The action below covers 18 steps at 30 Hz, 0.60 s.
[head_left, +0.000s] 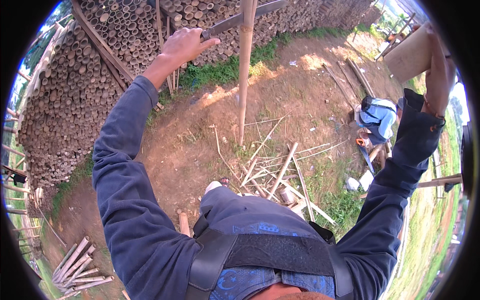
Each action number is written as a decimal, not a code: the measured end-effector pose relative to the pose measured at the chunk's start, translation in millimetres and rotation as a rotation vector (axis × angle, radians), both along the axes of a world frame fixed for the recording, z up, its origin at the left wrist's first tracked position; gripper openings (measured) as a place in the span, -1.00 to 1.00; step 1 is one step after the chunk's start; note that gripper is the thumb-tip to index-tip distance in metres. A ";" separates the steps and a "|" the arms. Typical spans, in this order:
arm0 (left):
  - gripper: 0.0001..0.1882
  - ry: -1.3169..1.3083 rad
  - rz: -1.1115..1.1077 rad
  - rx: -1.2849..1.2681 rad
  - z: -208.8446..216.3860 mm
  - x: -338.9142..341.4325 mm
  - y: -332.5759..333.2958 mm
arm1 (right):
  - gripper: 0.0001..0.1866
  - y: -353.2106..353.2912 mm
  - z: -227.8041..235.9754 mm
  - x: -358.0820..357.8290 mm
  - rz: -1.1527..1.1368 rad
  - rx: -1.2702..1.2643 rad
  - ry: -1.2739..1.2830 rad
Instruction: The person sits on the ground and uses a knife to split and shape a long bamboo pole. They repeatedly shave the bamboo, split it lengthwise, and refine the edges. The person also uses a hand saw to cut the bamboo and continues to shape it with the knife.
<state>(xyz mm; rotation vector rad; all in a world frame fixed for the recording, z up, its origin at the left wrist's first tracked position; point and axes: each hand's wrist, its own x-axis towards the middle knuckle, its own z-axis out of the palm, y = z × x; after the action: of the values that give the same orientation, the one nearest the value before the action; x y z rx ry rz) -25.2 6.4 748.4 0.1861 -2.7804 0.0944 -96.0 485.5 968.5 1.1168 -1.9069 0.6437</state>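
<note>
My raised left hand [186,46] grips the handle of a machete [226,26], its thumb stretched toward the blade. The long dark blade crosses an upright bamboo pole [244,70] near the top of the view. Whether it passes behind the pole or sits in a split, I cannot tell. The pole reaches down toward the dirt in front of me. High at the right, my right hand [438,75] holds a thick, flat-sided brown wooden block [409,54]. Its fingers are partly hidden near the dark rim.
A large stack of cut bamboo [65,110] stands at the left and far side. Split bamboo strips [282,172] lie near my feet. Another person [381,120] bends low at the right beside an orange-handled saw [364,149]. More bamboo poles [75,270] lie at the lower left.
</note>
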 end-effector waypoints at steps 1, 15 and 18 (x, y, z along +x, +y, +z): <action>-0.12 -0.018 0.026 0.028 0.4 1.8 3.9 | -0.30 -8.7 -14.6 -12.0 0.003 -0.057 -0.155; -0.21 -0.017 -0.024 -0.189 19.6 38.8 -6.8 | -0.19 -30.8 -196.0 42.7 0.626 -0.363 -1.615; -0.19 -0.014 -0.054 -0.172 18.5 43.8 -6.6 | -0.20 -17.9 -194.1 66.5 0.674 -0.517 -1.412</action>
<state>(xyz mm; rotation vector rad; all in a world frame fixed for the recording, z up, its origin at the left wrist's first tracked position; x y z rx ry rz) 18.7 -0.2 766.8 0.0671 -2.7706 0.3202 -29.5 467.6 774.4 0.9687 -2.0501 2.6532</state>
